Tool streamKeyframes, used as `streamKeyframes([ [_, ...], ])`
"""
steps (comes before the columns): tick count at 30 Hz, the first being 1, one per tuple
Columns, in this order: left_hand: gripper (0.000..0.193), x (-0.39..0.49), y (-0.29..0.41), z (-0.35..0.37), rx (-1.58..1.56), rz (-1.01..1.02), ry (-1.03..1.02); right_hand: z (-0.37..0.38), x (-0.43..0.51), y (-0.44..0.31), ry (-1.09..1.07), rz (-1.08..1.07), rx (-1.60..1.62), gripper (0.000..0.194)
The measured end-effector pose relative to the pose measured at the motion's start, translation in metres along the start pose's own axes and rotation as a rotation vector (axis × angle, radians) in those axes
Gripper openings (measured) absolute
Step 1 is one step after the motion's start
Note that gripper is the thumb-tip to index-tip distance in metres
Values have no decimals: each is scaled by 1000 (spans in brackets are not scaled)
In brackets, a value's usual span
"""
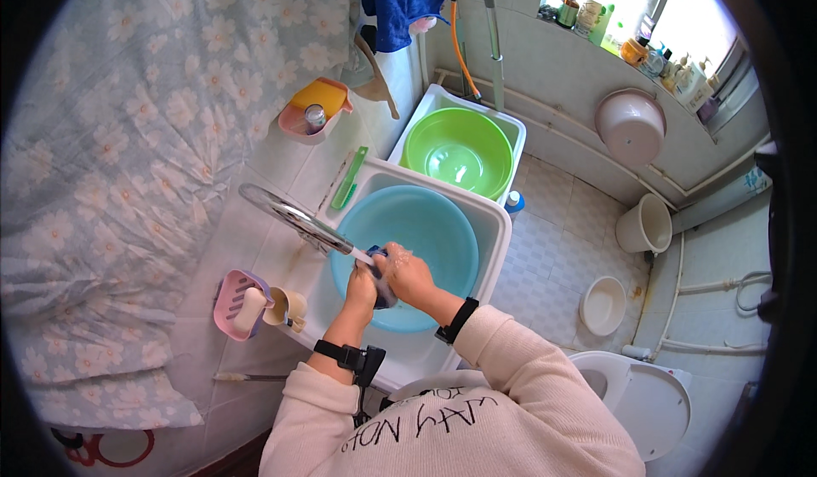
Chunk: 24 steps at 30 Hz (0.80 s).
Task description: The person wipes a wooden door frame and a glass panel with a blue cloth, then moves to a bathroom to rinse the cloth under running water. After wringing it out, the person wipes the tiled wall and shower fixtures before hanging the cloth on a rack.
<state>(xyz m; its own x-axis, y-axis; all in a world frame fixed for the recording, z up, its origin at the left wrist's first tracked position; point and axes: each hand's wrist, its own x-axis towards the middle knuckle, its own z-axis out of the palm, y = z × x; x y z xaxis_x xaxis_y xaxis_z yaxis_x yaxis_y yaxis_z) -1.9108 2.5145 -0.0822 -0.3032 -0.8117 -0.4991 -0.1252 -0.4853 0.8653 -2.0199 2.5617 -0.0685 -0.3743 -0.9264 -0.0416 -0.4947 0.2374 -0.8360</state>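
Note:
Both my hands hold a wet dark blue cloth (385, 297) under running water from the chrome faucet (306, 222). My left hand (362, 287) grips its near-left side, close to the faucet's mouth. On the right, my right hand (407, 274) is closed on the cloth's upper part, with suds over its back and fingers. Below the hands is a light blue plastic basin (440, 228), standing in a white sink (494, 241). What the fingers do underneath is partly hidden.
A green brush (349, 180) lies on the sink's back ledge. Beyond the sink stands a green basin (459, 151). A pink soap dish (231, 295) with a soap bar (249, 310) and a beige cup (287, 308) are at left. A toilet (638, 400) stands at right.

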Motion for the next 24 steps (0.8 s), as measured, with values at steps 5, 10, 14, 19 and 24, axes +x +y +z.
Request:
streamKeyframes([
  [5, 60, 4, -3, -5, 19, -12, -105, -2, 5, 8, -191, -74, -113, 21],
  [10, 66, 6, -7, -6, 45, -22, 30, 1, 8, 19, 85, -211, -105, 25],
  [14, 67, 11, -10, -19, -87, -40, 149, -9, 1, 23, 5, 117, 123, 31],
  [19, 54, 16, -27, -39, -52, -234, 89, -17, 0, 11, -13, 256, 607, 33],
  [24, 52, 8, -40, -38, -102, -322, -107, -16, -13, -21, -63, 225, 887, 31],
])
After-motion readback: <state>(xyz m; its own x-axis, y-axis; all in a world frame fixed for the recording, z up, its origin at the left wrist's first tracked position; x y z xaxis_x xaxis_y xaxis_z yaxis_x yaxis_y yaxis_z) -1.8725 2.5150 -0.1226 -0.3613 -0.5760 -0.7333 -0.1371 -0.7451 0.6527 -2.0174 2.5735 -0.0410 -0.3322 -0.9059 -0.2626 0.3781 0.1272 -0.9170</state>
